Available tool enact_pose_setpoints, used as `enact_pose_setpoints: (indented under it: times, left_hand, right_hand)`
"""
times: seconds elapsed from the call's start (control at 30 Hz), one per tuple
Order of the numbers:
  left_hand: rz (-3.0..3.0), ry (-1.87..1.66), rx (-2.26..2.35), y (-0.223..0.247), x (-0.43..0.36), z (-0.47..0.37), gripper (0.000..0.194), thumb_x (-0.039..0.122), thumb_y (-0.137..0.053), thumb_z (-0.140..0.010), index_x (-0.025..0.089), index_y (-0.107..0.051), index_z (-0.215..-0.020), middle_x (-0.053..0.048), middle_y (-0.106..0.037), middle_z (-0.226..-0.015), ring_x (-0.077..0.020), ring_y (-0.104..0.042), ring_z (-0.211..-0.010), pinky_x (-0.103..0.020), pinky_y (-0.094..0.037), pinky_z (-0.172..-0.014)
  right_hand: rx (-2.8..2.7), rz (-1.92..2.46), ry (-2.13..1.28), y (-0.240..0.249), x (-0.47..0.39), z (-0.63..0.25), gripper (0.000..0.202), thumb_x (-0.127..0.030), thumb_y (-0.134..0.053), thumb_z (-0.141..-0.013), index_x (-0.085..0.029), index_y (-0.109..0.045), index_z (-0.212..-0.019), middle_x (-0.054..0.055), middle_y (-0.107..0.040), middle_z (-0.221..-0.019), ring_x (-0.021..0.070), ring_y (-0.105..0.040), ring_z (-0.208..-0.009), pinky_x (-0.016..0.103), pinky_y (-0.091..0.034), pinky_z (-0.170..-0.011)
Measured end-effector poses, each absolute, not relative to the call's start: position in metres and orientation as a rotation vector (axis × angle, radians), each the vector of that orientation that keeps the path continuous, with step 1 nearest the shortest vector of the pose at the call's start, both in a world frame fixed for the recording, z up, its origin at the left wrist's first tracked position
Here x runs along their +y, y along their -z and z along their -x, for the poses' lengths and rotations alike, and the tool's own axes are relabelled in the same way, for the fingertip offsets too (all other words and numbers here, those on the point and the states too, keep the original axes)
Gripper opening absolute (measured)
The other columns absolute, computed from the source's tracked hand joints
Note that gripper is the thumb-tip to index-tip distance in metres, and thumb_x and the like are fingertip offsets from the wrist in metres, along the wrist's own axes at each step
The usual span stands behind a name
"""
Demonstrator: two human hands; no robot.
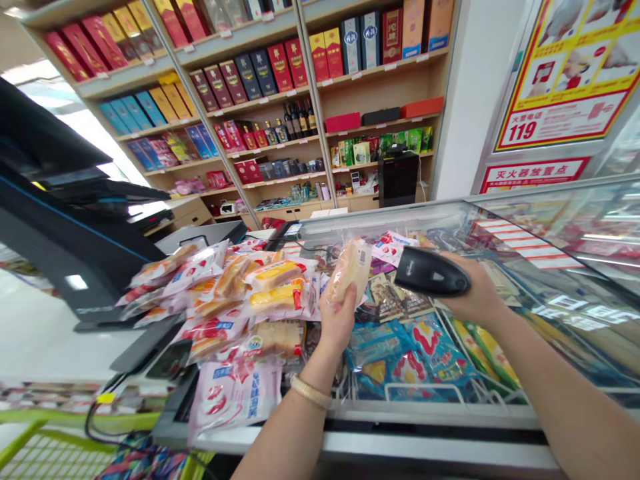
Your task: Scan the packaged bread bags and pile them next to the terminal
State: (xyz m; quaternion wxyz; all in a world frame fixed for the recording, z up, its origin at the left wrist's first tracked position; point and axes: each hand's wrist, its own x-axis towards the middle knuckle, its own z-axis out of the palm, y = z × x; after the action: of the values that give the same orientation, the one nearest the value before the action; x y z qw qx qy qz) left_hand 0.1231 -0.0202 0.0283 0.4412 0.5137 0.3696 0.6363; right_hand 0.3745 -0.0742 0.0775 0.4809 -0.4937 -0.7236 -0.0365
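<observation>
The clear-wrapped pale bread packet [350,270] stands upright in the left hand [336,325], just left of the black plastic handheld barcode scanner [431,272] in the right hand [475,293]. Both hang over the glass-topped chest freezer [575,280]. Left of them lies a heap of plastic-wrapped bread packets [225,300], apparently on the freezer lid. Behind stand wooden shelves of boxed goods [280,87].

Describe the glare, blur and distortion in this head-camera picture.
Head view: wide-angle bend tilts the shelves; reflections wash over the freezer's glass lid; window light at left blows out white; the left hand with its wrapped bread and the right hand's barcode scanner stay sharp.
</observation>
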Motion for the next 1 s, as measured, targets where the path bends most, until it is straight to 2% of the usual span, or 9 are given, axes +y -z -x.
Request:
enact_pose_setpoints:
  times: [0.13,0.23,0.33,0.47,0.6,0.77,1.0]
  left_hand:
    - [-1.636,-1.717,0.929,-0.05,-0.031,-0.109,0.044,0.039,-0.066,-0.093,0.018,-0.073,-0.131,-0.014,-0.075,-0.135,-0.0292,-0.07,-0.129,-0.045,-0.052,-0.116]
    - [-2.046,-1.804,0.962,-0.083,-0.038,-0.079,0.046,0.032,-0.061,-0.097,0.021,-0.068,-0.141,-0.013,-0.071,-0.142,-0.0277,-0.067,-0.133,-0.044,-0.051,-0.117]
    - [-2.408,-1.766,1.068,-0.115,-0.034,-0.035,0.045,0.029,-0.059,-0.098,0.023,-0.066,-0.142,-0.012,-0.069,-0.146,-0.0264,-0.065,-0.134,-0.044,-0.05,-0.117]
    - [-2.695,-1.506,1.372,-0.14,-0.014,0.027,0.045,0.02,-0.053,-0.098,0.023,-0.067,-0.14,-0.012,-0.067,-0.148,-0.0258,-0.063,-0.137,-0.046,-0.05,-0.117]
    - [-2.843,-1.159,1.65,-0.141,-0.003,0.066,0.05,0.01,-0.049,-0.094,0.027,-0.071,-0.136,-0.009,-0.07,-0.145,-0.0271,-0.061,-0.139,-0.052,-0.047,-0.119]
    - [-2.867,-0.795,1.841,-0.133,-0.009,0.077,0.053,0.01,-0.052,-0.092,0.023,-0.068,-0.141,-0.013,-0.068,-0.147,-0.0313,-0.058,-0.143,-0.056,-0.043,-0.12]
    - [-2.789,-0.647,1.932,-0.132,-0.021,0.075,0.07,0.011,-0.054,-0.084,0.019,-0.055,-0.154,-0.015,-0.058,-0.158,-0.0333,-0.047,-0.152,-0.06,-0.031,-0.127]
  right_hand:
    - [-1.764,1.089,0.243,-0.075,-0.073,-0.382,0.028,-0.041,-0.073,-0.079,-0.024,-0.071,-0.102,0.007,-0.078,-0.093,0.0255,-0.075,-0.08,0.036,-0.06,-0.071]
    - [-1.749,1.063,0.34,-0.074,-0.071,-0.387,0.023,-0.041,-0.073,-0.079,-0.027,-0.069,-0.098,0.006,-0.077,-0.092,0.0261,-0.076,-0.081,0.035,-0.059,-0.069]
    - [-1.744,1.106,0.312,-0.073,-0.069,-0.39,0.025,-0.046,-0.072,-0.077,-0.028,-0.067,-0.093,0.005,-0.075,-0.085,0.0252,-0.073,-0.074,0.035,-0.057,-0.065]
    - [-1.709,1.223,0.217,-0.071,-0.067,-0.392,0.026,-0.05,-0.073,-0.073,-0.029,-0.065,-0.086,0.004,-0.071,-0.078,0.0248,-0.069,-0.067,0.036,-0.055,-0.063]
    - [-1.694,1.253,0.191,-0.068,-0.065,-0.396,0.025,-0.048,-0.073,-0.07,-0.03,-0.064,-0.086,0.003,-0.07,-0.078,0.0252,-0.069,-0.067,0.037,-0.053,-0.062]
    - [-1.655,1.307,0.162,-0.067,-0.063,-0.398,0.026,-0.044,-0.072,-0.065,-0.03,-0.063,-0.085,0.004,-0.07,-0.078,0.0258,-0.07,-0.067,0.037,-0.052,-0.061]
    - [-1.663,1.307,0.177,-0.065,-0.062,-0.399,0.027,-0.046,-0.073,-0.064,-0.031,-0.064,-0.084,0.003,-0.069,-0.076,0.0262,-0.068,-0.065,0.037,-0.051,-0.058]
